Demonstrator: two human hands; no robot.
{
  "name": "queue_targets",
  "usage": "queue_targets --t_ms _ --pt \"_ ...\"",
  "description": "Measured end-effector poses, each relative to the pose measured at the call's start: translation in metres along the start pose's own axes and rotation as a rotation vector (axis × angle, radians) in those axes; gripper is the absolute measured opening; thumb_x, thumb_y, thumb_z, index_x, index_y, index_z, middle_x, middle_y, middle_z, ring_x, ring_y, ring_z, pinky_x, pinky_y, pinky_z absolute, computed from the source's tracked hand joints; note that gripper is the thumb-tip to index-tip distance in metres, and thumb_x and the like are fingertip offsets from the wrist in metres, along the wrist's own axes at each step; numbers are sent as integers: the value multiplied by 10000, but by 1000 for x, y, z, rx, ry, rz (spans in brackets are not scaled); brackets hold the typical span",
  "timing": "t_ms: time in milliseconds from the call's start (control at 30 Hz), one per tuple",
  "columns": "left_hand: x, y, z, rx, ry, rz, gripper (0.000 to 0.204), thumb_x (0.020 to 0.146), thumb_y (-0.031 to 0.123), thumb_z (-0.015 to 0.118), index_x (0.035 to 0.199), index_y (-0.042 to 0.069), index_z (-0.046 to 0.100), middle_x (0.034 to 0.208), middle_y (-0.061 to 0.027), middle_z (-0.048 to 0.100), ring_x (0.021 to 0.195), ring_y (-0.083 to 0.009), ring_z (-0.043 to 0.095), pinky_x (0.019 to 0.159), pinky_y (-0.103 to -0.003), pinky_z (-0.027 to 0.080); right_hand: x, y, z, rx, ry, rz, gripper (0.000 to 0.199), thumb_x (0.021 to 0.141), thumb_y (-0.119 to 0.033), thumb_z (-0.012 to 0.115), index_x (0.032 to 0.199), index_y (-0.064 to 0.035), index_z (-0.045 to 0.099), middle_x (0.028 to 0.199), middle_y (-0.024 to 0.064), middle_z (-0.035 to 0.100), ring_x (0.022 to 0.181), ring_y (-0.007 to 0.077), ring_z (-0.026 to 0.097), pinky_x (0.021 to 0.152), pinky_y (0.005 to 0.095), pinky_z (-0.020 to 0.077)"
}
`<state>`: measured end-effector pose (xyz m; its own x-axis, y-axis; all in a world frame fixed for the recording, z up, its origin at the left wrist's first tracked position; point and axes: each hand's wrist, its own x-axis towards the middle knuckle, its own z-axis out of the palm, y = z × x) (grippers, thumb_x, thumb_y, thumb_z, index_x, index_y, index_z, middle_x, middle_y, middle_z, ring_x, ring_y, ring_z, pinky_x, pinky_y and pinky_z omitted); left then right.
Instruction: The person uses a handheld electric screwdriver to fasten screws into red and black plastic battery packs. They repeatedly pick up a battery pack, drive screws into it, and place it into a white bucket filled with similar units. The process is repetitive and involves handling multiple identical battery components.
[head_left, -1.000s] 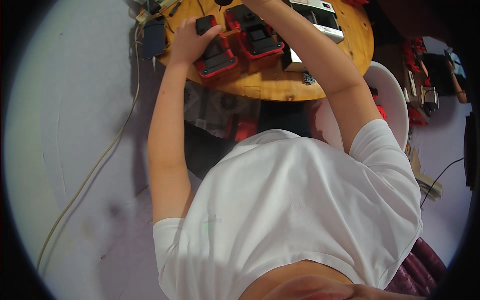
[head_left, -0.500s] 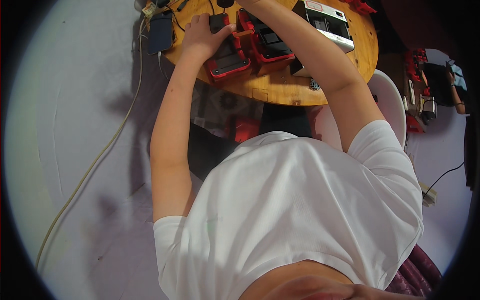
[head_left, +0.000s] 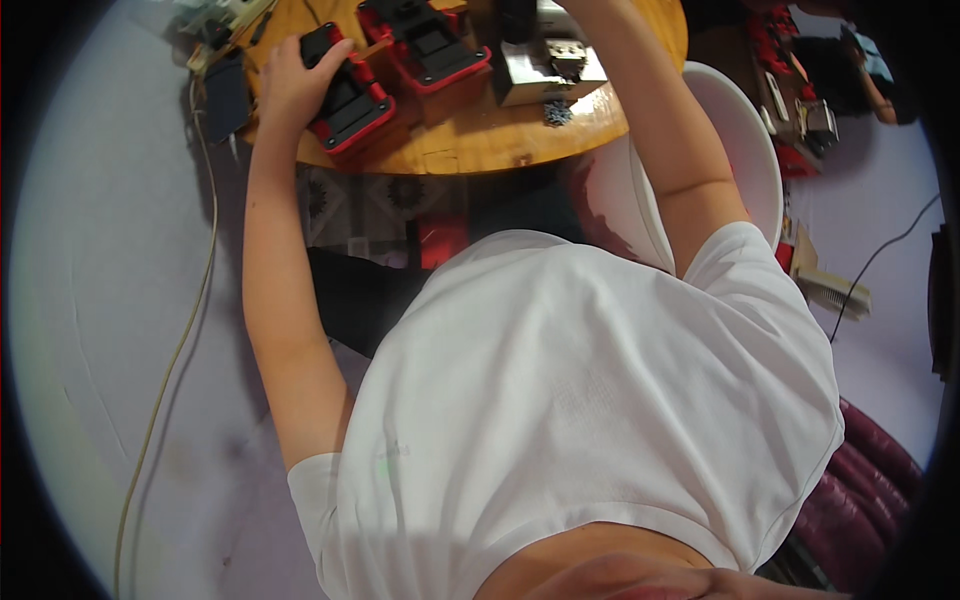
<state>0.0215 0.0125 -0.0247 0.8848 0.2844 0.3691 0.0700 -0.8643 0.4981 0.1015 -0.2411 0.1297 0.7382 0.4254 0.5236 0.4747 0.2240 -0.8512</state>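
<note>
My left hand [head_left: 293,82] lies over a red and black casing [head_left: 355,112] on the wooden table, thumb across its top and fingers along its left side. Just right of it stands a second red and black casing [head_left: 440,58]. At the upper edge only the wrist end of my right hand [head_left: 588,5] shows; its fingers are cut off. A dark cylindrical electric screwdriver [head_left: 517,20] comes down beside that wrist, above a silver metal box [head_left: 515,82]. A small pile of screws [head_left: 557,113] sits in front of the box.
The round wooden table [head_left: 440,155] ends in a curved near edge. A phone [head_left: 228,98] with a cable lies at its left. A white tub-like seat [head_left: 735,130] stands at the right. Farther right, another person's arm [head_left: 875,95] is near a second work table. A long cable [head_left: 190,330] hangs at left.
My right arm and the screwdriver have moved right, from above the left casing to above the silver box. My left hand stays on its casing; the whole view has shifted.
</note>
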Motion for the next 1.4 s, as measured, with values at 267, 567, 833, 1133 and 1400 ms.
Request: queue_targets --t_ms 267,567,833,1133,1400 --pt "2 8 -4 66 -111 -94 803 779 672 627 1230 10 569 1215 -193 577 1147 -392 539 963 -466 429 -69 30 -62 -117 390 -134 267 853 -73 714 1020 -59 506 740 -4 565 590 74 545 523 240 434" --pt "3 5 -3 74 -108 -91 816 775 679 625 1244 14 567 1222 -185 575 1148 -386 542 961 -466 432 -78 32 -58 -201 403 -209 230 868 -106 708 981 -57 514 738 -1 555 585 75 526 527 243 427" --pt "0 -2 -6 61 -100 -109 823 746 667 669 1232 9 576 1212 -213 575 1151 -369 551 961 -436 439 -12 18 -9 187 172 -118 221 900 -186 686 951 -45 523 727 20 573 579 92 550 529 260 479" --pt "-16 0 -17 -536 -149 -359 1052 605 451 897 1281 -153 364 1140 -223 629 1044 -288 645 871 -332 531 50 45 151 458 100 -381 252 876 -83 680 1029 -45 484 795 -3 557 645 69 510 552 231 427" --pt "-15 2 -11 -584 -133 -409 954 568 475 902 1185 -101 456 1075 -172 653 967 -228 665 840 -314 536 64 71 173 298 124 -502 215 872 -77 668 988 -40 490 818 15 575 683 84 527 606 247 446"
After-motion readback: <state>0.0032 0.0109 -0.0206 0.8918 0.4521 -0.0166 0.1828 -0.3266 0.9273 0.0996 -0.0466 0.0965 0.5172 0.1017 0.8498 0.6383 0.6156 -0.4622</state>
